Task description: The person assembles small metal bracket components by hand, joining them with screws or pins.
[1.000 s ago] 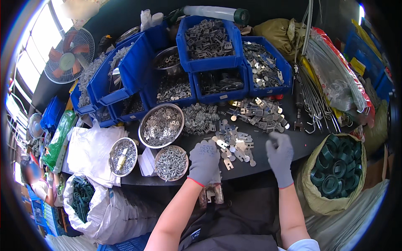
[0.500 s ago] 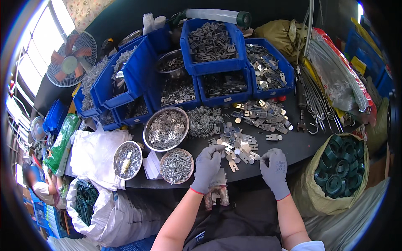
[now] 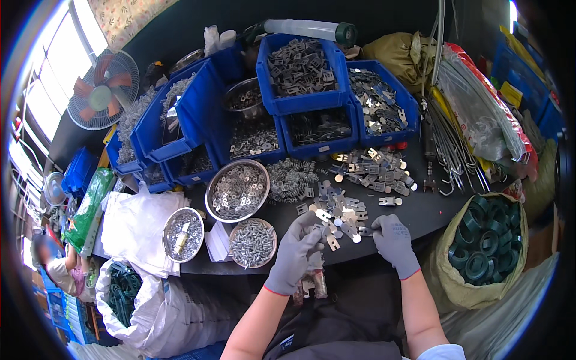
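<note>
My left hand (image 3: 297,253), in a grey glove with a red cuff, is at the front edge of the black table. Its fingers are curled together around something small that I cannot make out. Just below it is a fixture with two reddish posts (image 3: 320,284), partly hidden by the glove. My right hand (image 3: 393,245), gloved alike, has thumb and fingertips pinched at the right side of a loose pile of flat metal clips (image 3: 342,210). One clip (image 3: 364,231) lies by those fingertips; whether they hold anything is unclear.
Left of the pile are a bowl of screws (image 3: 253,243), a steel bowl of washers (image 3: 237,191) and a heap of springs (image 3: 291,180). Blue bins (image 3: 303,103) of metal parts stand behind. A sack of green rings (image 3: 441,282) is at right, bent metal rods (image 3: 453,150) behind it.
My left hand has turned, and its fingers have curled in closer by the clips. My right hand stays near the same place, its fingers slightly more drawn in. The view has tilted slightly.
</note>
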The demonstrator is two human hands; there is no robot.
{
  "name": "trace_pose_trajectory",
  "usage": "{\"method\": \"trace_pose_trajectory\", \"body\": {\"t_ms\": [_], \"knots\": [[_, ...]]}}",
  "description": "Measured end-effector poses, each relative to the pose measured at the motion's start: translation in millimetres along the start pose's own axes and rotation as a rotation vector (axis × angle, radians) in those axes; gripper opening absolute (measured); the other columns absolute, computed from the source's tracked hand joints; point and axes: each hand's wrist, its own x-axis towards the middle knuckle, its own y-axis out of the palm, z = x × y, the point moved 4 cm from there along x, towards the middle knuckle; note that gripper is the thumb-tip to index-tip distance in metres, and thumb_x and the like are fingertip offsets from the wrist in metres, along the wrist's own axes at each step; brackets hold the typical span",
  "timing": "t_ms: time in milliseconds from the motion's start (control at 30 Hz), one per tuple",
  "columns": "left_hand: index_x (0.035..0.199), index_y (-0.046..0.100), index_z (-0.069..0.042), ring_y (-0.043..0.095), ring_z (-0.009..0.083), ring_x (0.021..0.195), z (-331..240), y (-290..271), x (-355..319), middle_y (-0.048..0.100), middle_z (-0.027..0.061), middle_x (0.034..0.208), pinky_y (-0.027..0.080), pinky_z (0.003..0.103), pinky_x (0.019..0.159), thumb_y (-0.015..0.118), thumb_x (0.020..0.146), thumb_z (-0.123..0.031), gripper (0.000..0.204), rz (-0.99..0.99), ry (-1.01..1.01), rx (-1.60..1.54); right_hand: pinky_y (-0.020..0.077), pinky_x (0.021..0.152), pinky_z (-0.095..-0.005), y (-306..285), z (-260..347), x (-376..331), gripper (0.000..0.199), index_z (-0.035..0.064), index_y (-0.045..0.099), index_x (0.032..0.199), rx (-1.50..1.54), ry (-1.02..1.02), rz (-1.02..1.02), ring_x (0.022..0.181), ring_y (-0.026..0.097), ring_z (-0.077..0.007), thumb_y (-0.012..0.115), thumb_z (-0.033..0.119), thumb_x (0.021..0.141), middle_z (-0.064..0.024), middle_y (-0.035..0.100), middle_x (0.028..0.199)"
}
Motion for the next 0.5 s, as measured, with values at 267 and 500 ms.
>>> {"method": "trace_pose_trajectory", "body": {"t_ms": [267, 500], "knots": [[0.121, 0.055, -0.002, 0.06, 0.0099, 0.079, 19.3, -6.4, -24.8, 0.064, 0.0076, 0.098, 0.048, 0.022, 0.068, 0.061, 0.091, -0.007, 0.031, 0.137, -0.069, -0.116, 0.0494, 0.077, -0.041, -14.1, 8.2, -0.3, 0.02, 0.0101, 0.064, 0.096, 0.028, 0.071, 0.265, 0.082, 0.063, -0.0261, 0.064, 0.014, 0.076, -0.0107, 0.058, 0.093], [0.116, 0.058, -0.002, 0.06, 0.0069, 0.077, 19.0, 0.1, -31.1, 0.067, 0.0051, 0.097, 0.049, 0.018, 0.068, 0.064, 0.09, -0.006, 0.027, 0.036, 0.007, -0.164, 0.0491, 0.059, -0.0293, -38.1, 86.7, -34.3, 0.015, 0.0009, 0.062, 0.091, 0.586, -0.048, 0.152, 0.062, 0.063, -0.0182, 0.063, 0.014, 0.085, -0.0114, 0.064, 0.07]]}}
